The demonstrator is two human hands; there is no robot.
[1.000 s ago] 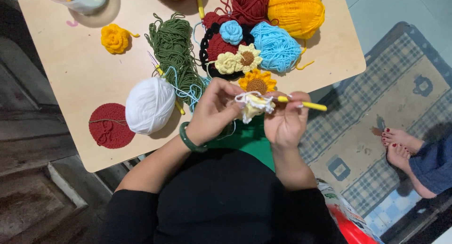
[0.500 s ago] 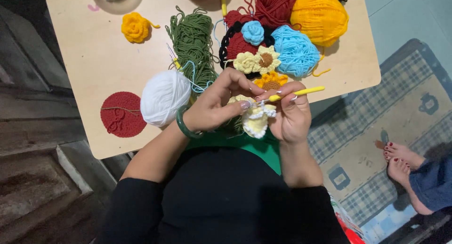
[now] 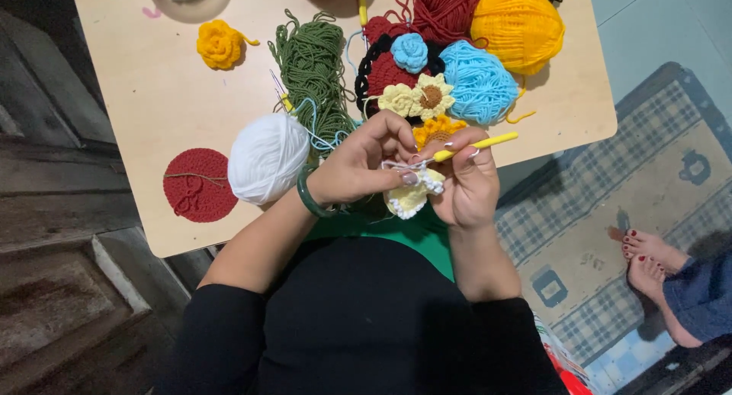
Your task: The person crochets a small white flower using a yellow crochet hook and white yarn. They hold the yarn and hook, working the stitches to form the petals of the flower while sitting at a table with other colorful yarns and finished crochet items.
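Both forearms rise from the lower centre of the frame, wrists bent inward. Left hand [image 3: 354, 170], fingers pinched together on the pale yellow-and-white crochet piece [image 3: 408, 197] at mid-frame. Right hand [image 3: 467, 183], fingers closed on the yellow crochet hook [image 3: 476, 144]; its tip is hidden in the work. Beyond, white yarn ball [image 3: 268, 157] rests on the bench [image 3: 152, 105].
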